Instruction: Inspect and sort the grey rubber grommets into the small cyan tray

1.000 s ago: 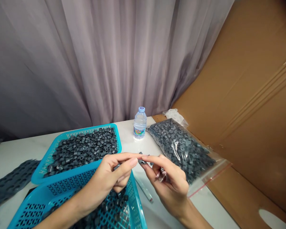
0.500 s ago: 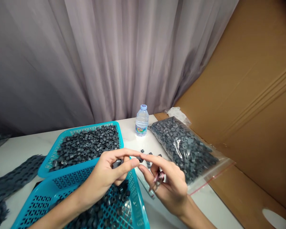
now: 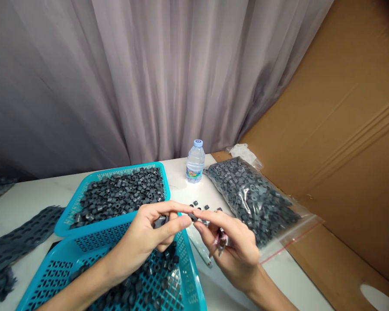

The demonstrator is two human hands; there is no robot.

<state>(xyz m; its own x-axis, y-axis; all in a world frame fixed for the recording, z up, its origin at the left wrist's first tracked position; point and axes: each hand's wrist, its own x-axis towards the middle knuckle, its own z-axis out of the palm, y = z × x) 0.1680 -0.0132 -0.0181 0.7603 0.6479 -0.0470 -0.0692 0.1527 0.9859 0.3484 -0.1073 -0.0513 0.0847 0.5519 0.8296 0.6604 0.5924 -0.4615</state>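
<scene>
My left hand (image 3: 152,231) pinches a small dark grey ring-like piece (image 3: 192,217) between thumb and index finger, above the near basket's right rim. A second dark grey piece (image 3: 161,221) is tucked in its curled fingers. My right hand (image 3: 235,242) meets it from the right, with its index fingertip touching the pinched piece. Held against the right palm is a small pink-and-metal tool (image 3: 222,242); its kind is partly hidden by the fingers. Below my left forearm, the near turquoise basket (image 3: 194,276) holds many loose dark pieces.
Behind it stands a far turquoise basket (image 3: 81,194) heaped with similar pieces. A clear zip bag (image 3: 256,198) of pieces lies right, beside a water bottle (image 3: 195,162). Loose pieces and a pale stick-like item (image 3: 201,250) lie between. Dark perforated strips (image 3: 26,237) are at left.
The view has shifted slightly, so the things on the table appear a little to the right. Both hands keep their hold; the pinched piece seems turned a little between the fingertips.
</scene>
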